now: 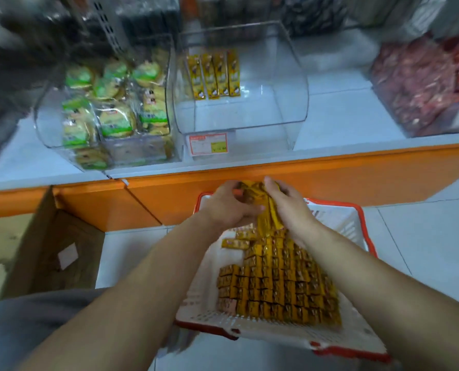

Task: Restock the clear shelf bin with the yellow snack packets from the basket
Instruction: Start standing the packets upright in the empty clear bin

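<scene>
A white basket with a red rim (338,346) sits on the floor below me, packed with rows of yellow snack packets (279,285). Above its far end, my left hand (227,207) and my right hand (290,207) together grip a bunch of yellow packets (266,210) from both sides. On the shelf beyond stands the clear shelf bin (284,76). Several yellow packets (213,73) stand upright at its back left; most of the bin's floor is bare.
A clear bin of green-labelled biscuit packs (110,108) stands left of the target bin, and a bin of red packets (421,84) sits far right. The shelf's orange front edge (330,178) runs above the basket. An open cardboard box (49,247) stands at left.
</scene>
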